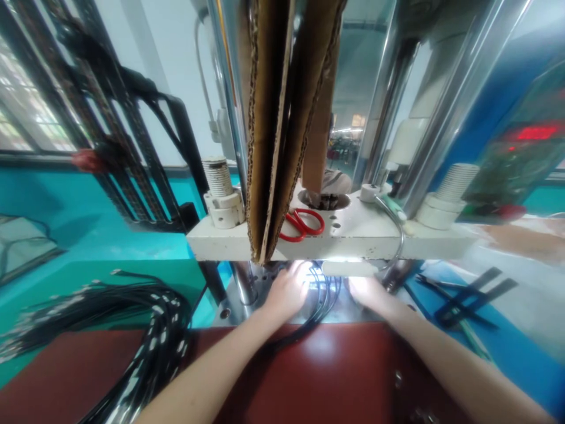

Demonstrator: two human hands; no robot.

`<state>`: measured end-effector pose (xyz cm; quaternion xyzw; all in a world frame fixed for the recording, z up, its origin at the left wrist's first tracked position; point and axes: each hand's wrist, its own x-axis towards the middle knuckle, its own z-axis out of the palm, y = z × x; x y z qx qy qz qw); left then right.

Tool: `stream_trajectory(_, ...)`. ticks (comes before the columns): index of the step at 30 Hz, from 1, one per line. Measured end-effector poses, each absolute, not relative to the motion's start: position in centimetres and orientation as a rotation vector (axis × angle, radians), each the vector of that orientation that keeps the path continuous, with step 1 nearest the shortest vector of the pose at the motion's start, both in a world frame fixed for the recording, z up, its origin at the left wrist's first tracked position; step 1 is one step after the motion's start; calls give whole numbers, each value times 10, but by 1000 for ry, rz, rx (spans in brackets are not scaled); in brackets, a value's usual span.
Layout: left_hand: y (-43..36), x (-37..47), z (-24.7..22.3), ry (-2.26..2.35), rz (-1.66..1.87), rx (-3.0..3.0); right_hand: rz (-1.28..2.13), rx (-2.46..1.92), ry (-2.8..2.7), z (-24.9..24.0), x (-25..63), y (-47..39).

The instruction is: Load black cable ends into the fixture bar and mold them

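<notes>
Flanking cables (pixel 322 311), two hands (pixel 289 288); one red scissors (pixel 301 224)

Brown corrugated cardboard sheets (pixel 282 123) stand upright, partly hiding red looped scissor handles (pixel 304 225). At left, a black metal frame (pixel 113 154) slants before a bright window (pixel 53 129). At right, a blurred red-lit display (pixel 538 132) glows above crossed flat black strips (pixel 470 298) on a blue surface (pixel 523 362).

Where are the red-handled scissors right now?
In the head view, the red-handled scissors are near the middle, at the white plate's front edge, just right of the cardboard's lower end, higher in the picture than the left hand.
</notes>
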<state>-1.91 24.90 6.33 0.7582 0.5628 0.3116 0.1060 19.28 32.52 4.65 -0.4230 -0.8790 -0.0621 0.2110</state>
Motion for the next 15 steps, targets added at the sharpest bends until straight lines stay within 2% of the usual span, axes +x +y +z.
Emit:
stream_trajectory(6,265,-7,81,1333,634,2641,-349,-1093,-2419,42,179,278)
stream_trajectory(15,276,-19,60,1434,552,2752,-316,-1180,-2366,35,164,311)
